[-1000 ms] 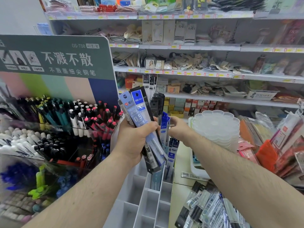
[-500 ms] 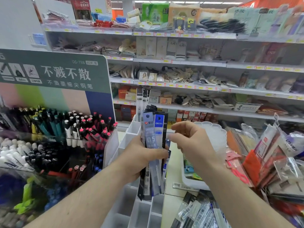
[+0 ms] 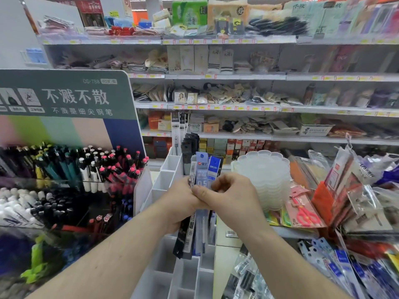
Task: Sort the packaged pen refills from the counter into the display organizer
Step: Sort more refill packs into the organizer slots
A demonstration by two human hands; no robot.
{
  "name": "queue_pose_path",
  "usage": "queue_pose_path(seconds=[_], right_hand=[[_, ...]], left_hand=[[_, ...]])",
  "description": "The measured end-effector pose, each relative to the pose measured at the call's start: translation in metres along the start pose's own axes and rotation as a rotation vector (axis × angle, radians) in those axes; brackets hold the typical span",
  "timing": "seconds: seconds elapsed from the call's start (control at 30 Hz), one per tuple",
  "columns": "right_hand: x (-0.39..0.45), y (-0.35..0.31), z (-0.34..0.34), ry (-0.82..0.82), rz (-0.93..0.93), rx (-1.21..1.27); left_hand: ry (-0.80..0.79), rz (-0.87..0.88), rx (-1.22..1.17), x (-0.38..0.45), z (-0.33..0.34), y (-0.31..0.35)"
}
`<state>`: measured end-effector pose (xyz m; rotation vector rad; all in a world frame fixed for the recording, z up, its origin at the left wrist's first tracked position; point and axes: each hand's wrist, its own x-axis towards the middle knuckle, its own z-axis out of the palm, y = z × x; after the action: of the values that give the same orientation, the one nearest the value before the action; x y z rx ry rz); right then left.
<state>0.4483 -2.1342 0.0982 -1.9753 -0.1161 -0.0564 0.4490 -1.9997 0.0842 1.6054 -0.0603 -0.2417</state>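
The white display organizer (image 3: 166, 169) holds black refill packs (image 3: 190, 145) upright in a rear compartment. Above it, the left hand (image 3: 179, 201) grips a bundle of packaged pen refills (image 3: 204, 171), blue and clear sleeves; the right hand (image 3: 233, 197) fingers pinch its front pack. More refills (image 3: 336, 266) lie on the tabletop (image 3: 224, 257)
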Motion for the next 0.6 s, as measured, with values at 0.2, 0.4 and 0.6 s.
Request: queue_pose_path(seconds=[0.2,0.4,0.6], right_hand=[[0.007,0.005,-0.016,-0.100,0.082,0.255],[0.006,0.017,-0.027,-0.099,0.156,0.566],[0.009,0.026,-0.041,0.056,0.175,0.628]], left_hand=[[-0.129,0.015,-0.024,-0.004,0.000,0.007],[-0.031,0.003,-0.219,-0.005,-0.005,0.007],[0.167,0.145,-0.487,-0.006,-0.009,0.012]])
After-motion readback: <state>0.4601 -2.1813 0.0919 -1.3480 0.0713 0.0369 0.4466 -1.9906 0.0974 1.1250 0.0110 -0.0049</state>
